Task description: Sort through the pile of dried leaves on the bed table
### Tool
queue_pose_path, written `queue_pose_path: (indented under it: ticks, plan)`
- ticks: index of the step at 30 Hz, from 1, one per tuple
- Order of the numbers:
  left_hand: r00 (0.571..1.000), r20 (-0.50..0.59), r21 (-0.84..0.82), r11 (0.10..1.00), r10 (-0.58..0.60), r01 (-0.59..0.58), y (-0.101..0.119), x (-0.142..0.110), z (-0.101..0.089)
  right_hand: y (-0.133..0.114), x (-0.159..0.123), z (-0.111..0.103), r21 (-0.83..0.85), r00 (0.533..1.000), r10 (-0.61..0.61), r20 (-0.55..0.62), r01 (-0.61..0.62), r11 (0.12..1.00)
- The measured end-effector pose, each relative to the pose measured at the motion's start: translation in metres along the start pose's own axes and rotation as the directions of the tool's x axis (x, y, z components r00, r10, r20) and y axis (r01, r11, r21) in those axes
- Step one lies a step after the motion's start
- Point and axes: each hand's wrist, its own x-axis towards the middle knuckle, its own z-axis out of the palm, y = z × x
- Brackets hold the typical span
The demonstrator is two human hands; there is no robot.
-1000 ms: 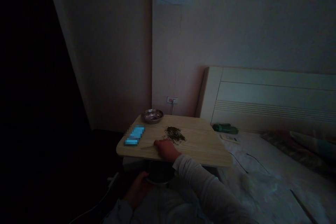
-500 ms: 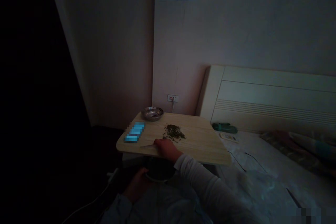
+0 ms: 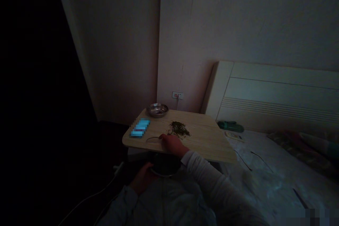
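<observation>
The right hand [image 3: 174,144] is low over the near part of the bench [image 3: 209,141], its fingers [image 3: 164,137] pinched together on one end of a thin strip [image 3: 152,138]. The strip points left and now shows as a raised arc, whereas half a second ago it looked nearly straight; its exact nature is too dim to make out. Just beyond the hand, the scatter of small greenish grains [image 3: 178,129] lies on the bench, much as it lay in both earlier frames.

The left hand [image 3: 143,177] matches its earlier pose: below the bench's near edge, clamped at the left rim of a dark round bowl [image 3: 165,165], with the thumb visible at the rim and the other fingers mostly lost in shadow. The bowl's contents cannot be told.

The steel bowl [image 3: 158,111] at the far left corner and the lit phone [image 3: 140,128] keep their places on the bench. The whole view has shifted slightly, so the bench sits higher in it.
</observation>
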Motion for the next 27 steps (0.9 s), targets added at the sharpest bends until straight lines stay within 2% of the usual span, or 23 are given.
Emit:
queue_pose_path:
  ticks: [3, 9, 14, 27]
  plan:
    - [0.997, -0.056, 0.008, 0.999, 0.046, -0.045, 0.000, -0.003, 0.003, 0.001, -0.003, -0.004, 0.032, 1.000, 0.023, -0.009, -0.023, 0.999]
    - [0.996, -0.081, 0.011, 1.000, 0.030, -0.029, 0.001, -0.005, 0.008, -0.001, -0.005, -0.010, 0.054, 0.997, 0.083, -0.002, -0.082, 0.995]
    - [1.000, -0.030, -0.030, 1.000, -0.006, 0.005, 0.000, -0.002, 0.007, -0.001, -0.001, -0.004, 0.062, 0.997, 0.071, -0.026, -0.069, 0.996]
    - [0.999, -0.036, -0.012, 1.000, 0.009, -0.010, -0.003, 0.008, -0.005, 0.008, 0.002, 0.005, 0.076, 0.997, 0.078, -0.026, -0.076, 0.994]
